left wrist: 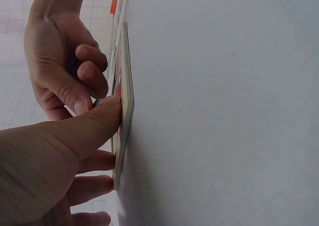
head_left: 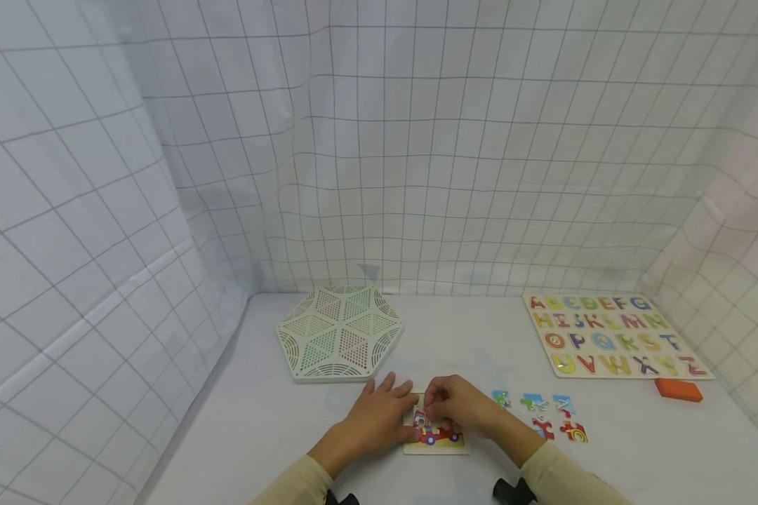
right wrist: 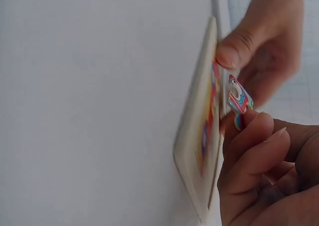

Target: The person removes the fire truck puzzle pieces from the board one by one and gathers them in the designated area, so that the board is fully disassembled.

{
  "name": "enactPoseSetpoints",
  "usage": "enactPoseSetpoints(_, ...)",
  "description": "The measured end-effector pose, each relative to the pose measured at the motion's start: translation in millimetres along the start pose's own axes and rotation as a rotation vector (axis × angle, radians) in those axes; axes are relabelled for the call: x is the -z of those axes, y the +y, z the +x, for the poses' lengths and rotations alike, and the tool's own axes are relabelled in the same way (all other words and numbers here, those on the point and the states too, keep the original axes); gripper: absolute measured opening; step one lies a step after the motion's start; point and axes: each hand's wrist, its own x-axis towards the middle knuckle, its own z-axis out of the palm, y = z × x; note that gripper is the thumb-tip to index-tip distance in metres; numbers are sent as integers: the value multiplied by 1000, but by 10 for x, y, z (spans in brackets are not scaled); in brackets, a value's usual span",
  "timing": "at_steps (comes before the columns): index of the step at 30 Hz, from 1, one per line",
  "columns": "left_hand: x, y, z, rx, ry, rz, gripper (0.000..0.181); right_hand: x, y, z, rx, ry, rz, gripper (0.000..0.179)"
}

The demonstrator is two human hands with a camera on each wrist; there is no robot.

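Note:
A small wooden jigsaw board [head_left: 417, 449] lies flat on the table, with a red vehicle picture partly filled in. My left hand [head_left: 379, 419] rests at its left side, fingers spread. In the left wrist view the left thumb [left wrist: 102, 116] presses on the board's edge. Over the board, my right hand [head_left: 460, 403] pinches a jigsaw piece [right wrist: 240, 94] between thumb and fingers. That piece is red, white and blue, held tilted just above the tray. Part of the picture is hidden beneath the right hand.
Several loose jigsaw pieces [head_left: 533, 401] lie right of the board. Farther right are an alphabet board [head_left: 546, 337] and an orange block [head_left: 679, 390]. A white hexagonal perforated board [head_left: 337, 324] lies at the back left. Gridded white curtains [head_left: 417, 175] surround the table.

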Motion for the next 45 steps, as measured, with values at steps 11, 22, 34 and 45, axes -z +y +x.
enactPoseSetpoints(11,11,-6,-22,-15,-1,28,65,802,215,-522,-108,123,85,19)
enactPoseSetpoints(22,4,-6,-23,-16,-5,31,65,986,506,-813,-162,123,9,14)
enactPoseSetpoints(34,20,26,-8,-35,-6,45,63,923,488,-865,-219,211,-104,8)
enactPoseSetpoints(45,6,9,-13,-22,-29,4,64,828,368,-683,-151,222,-18,25)
